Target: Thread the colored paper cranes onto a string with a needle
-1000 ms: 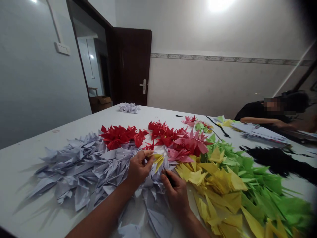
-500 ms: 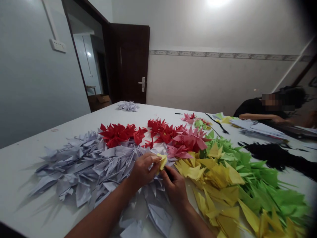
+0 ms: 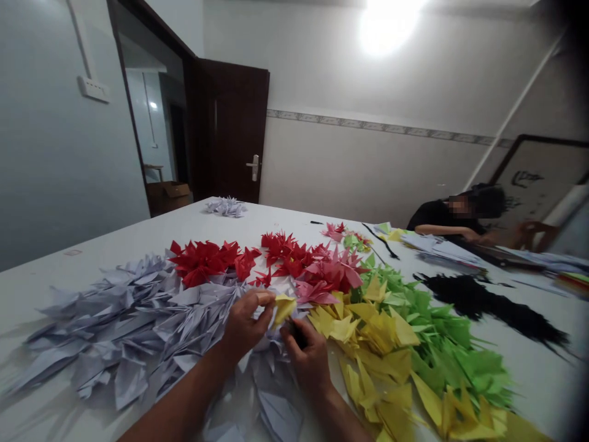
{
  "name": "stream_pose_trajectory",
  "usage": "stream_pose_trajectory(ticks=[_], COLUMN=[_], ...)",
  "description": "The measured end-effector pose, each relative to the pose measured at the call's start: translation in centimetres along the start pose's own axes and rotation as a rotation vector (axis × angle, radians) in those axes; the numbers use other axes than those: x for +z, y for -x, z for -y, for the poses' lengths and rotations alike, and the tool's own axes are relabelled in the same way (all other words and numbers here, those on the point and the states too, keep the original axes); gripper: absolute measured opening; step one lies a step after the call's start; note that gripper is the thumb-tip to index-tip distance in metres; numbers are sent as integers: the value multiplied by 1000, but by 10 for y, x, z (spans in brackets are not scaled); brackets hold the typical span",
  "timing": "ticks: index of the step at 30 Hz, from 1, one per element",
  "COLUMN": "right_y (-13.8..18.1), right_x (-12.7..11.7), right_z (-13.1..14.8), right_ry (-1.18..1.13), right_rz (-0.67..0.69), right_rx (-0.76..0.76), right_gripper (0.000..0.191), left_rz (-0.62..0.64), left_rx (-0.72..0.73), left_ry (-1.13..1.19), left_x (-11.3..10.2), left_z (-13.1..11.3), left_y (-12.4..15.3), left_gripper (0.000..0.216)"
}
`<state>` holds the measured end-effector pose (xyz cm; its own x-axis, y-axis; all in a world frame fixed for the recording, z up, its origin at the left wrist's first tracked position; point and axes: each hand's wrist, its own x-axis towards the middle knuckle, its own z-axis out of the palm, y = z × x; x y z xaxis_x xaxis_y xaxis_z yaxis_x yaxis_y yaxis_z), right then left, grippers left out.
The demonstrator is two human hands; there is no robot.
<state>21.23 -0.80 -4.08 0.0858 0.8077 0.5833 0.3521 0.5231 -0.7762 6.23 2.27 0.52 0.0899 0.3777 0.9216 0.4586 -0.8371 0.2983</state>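
Note:
My left hand pinches a small yellow folded-paper piece between thumb and fingertips. Close by on its right, my right hand is closed around a small dark object, whose kind I cannot make out; its tip lies near the lower edge of the yellow piece. Under and left of my hands spreads a heap of pale grey-white folded paper pieces. Beyond them are red paper pieces and pink ones. Yellow pieces and green pieces lie to the right.
Black strands lie on the white table at the right, near a stack of papers. Another person leans over the far right side. A small white paper pile sits at the far corner, before an open door.
The view has turned a little to the right and upward, so the table things appear shifted left and lower. Both hands still hold their things; the yellow piece looks slightly tilted.

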Motion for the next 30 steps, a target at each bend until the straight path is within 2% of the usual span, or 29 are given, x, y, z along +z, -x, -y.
stream_pose_trajectory(ticks=[2,4,7,9,14,20,25,30], right_y=[1,1,-1,-3,5,39,72,102], right_x=[-1,-3,-8,-14,-38,-58,-71,-86], right_z=[4,11,24,34,60,83,90,84], right_ry=[52,105,205,285,402,541,534,525], right_rz=[-78,-137,-192,-193,-102,-69,-102,-210], right_rx=[-81,-145,-180,-187,-249,-213,-176,-213], right_gripper=[20,32,49,52,48,37,31,30], left_rz=[-25,-6,132,219,291,358,374,433], left_rx=[-9,5,73,125,160,157,148,117], left_ry=[-21,-3,99,157,208,296,323,354], left_x=[-3,-5,-6,-6,-13,-22,-22,-17], left_z=[2,1,-7,-14,-32,-65,-96,-117], left_y=[-3,-8,-15,-20,-24,-14,-4,5], left_gripper=[10,8,8,10,12,11,12,10])
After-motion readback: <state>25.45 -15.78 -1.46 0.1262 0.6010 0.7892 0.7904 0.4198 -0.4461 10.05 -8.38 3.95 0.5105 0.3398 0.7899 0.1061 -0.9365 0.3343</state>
